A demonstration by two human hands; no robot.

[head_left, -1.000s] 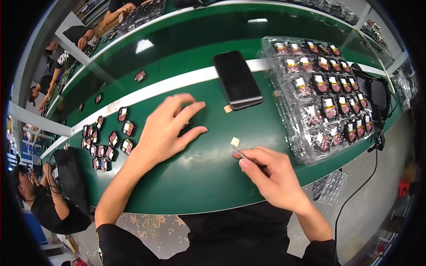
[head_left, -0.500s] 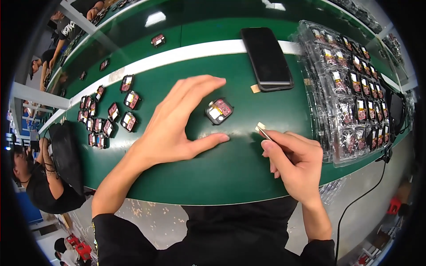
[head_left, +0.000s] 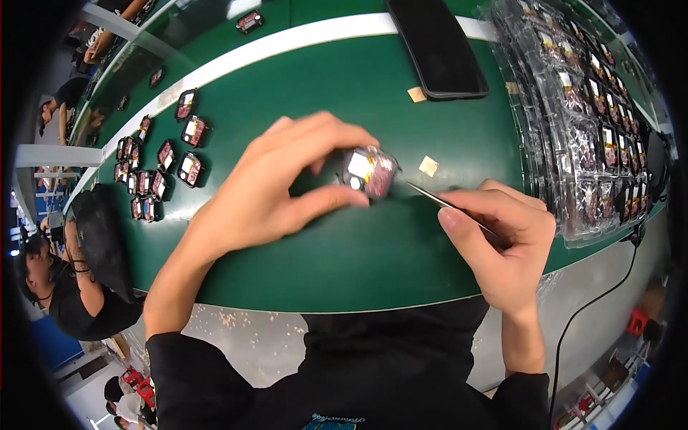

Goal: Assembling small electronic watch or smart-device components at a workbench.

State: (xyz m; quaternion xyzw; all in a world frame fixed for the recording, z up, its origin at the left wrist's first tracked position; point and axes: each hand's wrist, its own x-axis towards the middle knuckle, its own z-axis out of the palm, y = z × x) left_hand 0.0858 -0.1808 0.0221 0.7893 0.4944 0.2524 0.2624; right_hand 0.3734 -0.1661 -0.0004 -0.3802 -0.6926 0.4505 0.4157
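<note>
My left hand [head_left: 287, 179] pinches a small square black device [head_left: 370, 172] by its left side, thumb below and fingers above. The device is slightly blurred; its open face shows a white patch, a yellow strip and reddish circuitry. In my right hand [head_left: 505, 244] is a pair of slim metal tweezers [head_left: 438, 199], gripped between thumb and forefinger. Their tip points left, close to the device's right edge; whether it touches cannot be told. A small cream-coloured square piece [head_left: 428, 166] lies on the green table just above the tweezers.
Several similar devices [head_left: 166, 155] lie loose at the left. A black phone [head_left: 441, 54] rests at the back, beside a tan scrap [head_left: 416, 94]. Stacked clear plastic trays [head_left: 591, 147] filled with devices stand at the right. Another person [head_left: 79, 287] sits at the far left.
My left hand has closed on the device and tilted it. The cream piece has left the tweezers and lies on the table. My right hand has shifted right. The view has moved slightly.
</note>
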